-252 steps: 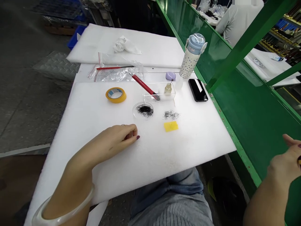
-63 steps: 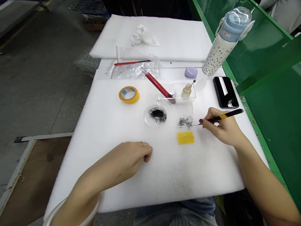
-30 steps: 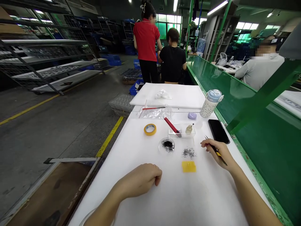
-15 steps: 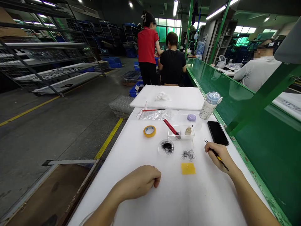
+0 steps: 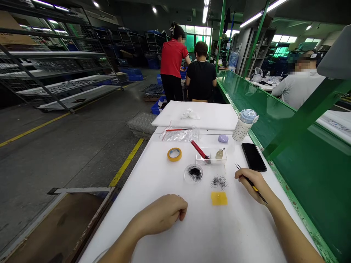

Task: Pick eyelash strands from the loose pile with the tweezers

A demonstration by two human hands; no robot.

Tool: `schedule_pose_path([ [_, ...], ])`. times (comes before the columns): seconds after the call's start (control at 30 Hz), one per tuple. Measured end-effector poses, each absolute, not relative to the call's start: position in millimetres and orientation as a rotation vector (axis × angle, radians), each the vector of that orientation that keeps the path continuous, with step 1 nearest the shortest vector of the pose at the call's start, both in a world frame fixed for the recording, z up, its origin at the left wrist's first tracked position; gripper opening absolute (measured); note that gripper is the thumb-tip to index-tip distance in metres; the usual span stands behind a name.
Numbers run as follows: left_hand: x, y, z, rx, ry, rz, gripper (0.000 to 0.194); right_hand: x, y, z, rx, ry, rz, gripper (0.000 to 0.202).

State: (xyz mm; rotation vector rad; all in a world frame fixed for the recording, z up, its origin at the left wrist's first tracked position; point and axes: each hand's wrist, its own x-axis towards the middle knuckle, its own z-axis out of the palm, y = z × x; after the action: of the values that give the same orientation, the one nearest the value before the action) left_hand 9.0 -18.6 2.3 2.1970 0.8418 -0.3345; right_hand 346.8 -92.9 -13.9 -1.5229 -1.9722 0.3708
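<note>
My right hand point(image 5: 253, 184) is closed around a pair of black tweezers point(image 5: 256, 190) with yellow on the handle. Their thin tips point up and left, apart from the pile of fine dark bristle-like pieces point(image 5: 219, 182). My left hand point(image 5: 167, 212) rests on the white tabletop in a loose fist; nothing shows in it, and its palm is hidden. A yellow rectangular piece point(image 5: 219, 198) lies between the hands, just below the pile. Beyond it is a clear round dish point(image 5: 187, 179) with more dark pieces inside.
Behind the dish are a yellow tape roll point(image 5: 170, 157), a clear tray point(image 5: 214, 160) bearing a red-handled tool point(image 5: 199, 149) and small bottle point(image 5: 219, 154), and a lilac object point(image 5: 223, 138). A phone point(image 5: 253, 157) and tumbler point(image 5: 243, 126) stand right, beside a green conveyor point(image 5: 263, 98). Several people work nearby.
My right hand and the tweezers have shifted slightly left. My left hand stays nearly still. The person in red leans further toward the seated person.
</note>
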Motion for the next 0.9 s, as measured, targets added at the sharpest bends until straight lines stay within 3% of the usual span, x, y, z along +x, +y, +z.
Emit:
schedule_pose_path([
  [0.37,9.4,-18.8,2.6,2.183,0.845,-0.32,0.028,354.7,-94.9,-17.5,-1.764,-1.922,0.335,0.02],
  [0.53,10.6,-19.4,3.8,2.176,0.862,-0.329,0.028,364.9,-94.4,-19.3,-1.983,-2.192,0.138,0.074],
  [0.63,10.0,-19.8,2.7,2.176,0.866,-0.337,0.029,366.3,-94.0,-20.5,-2.058,-2.267,0.019,0.083],
  [0.77,8.4,-19.9,0.8,2.18,0.869,-0.341,0.027,371.0,-94.2,-21.0,-2.03,-2.228,-0.025,0.078],
  [0.9,8.3,-20.0,-0.6,2.179,0.874,-0.335,0.026,381.5,-90.0,-21.0,-2.144,-1.92,-0.099,0.049],
])
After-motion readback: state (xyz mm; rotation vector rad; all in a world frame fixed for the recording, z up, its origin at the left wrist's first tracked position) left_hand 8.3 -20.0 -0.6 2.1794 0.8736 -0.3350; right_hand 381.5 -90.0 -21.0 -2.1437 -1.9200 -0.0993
